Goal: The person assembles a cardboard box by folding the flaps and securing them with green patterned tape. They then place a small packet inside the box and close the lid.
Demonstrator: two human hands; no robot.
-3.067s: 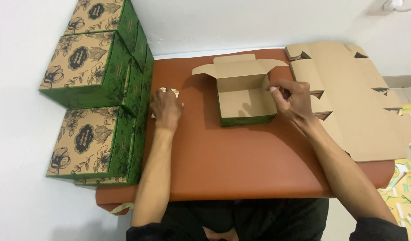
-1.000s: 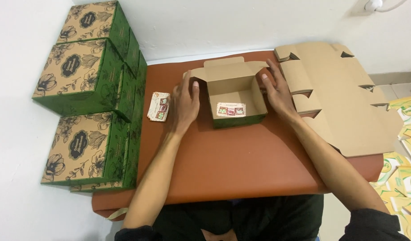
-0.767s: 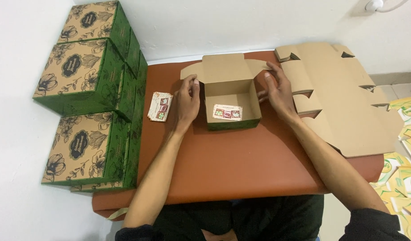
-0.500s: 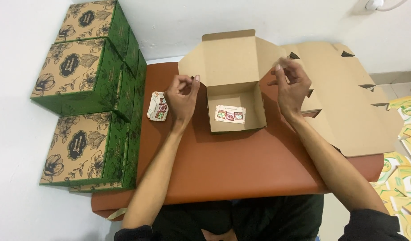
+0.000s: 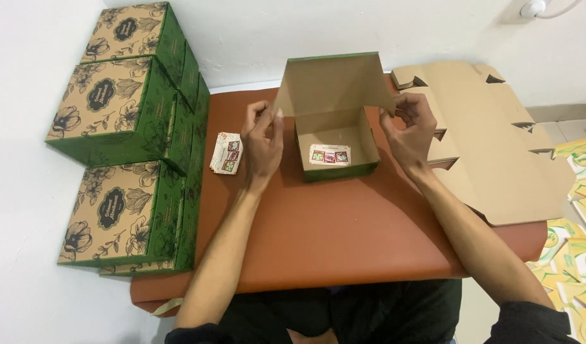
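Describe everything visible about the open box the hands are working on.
The box is brown cardboard inside with a green outside, seen along its front edge and lid rim. It sits upright on the brown table, lid raised. The left hand pinches the lid's left side flap, the right hand its right one. A small printed card lies flat on its floor.

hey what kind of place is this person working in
Probably a small packing spot in a home or shop: finished green floral boxes stacked by a padded brown table, flat cardboard blanks piled at the side, and an open box held in both hands.
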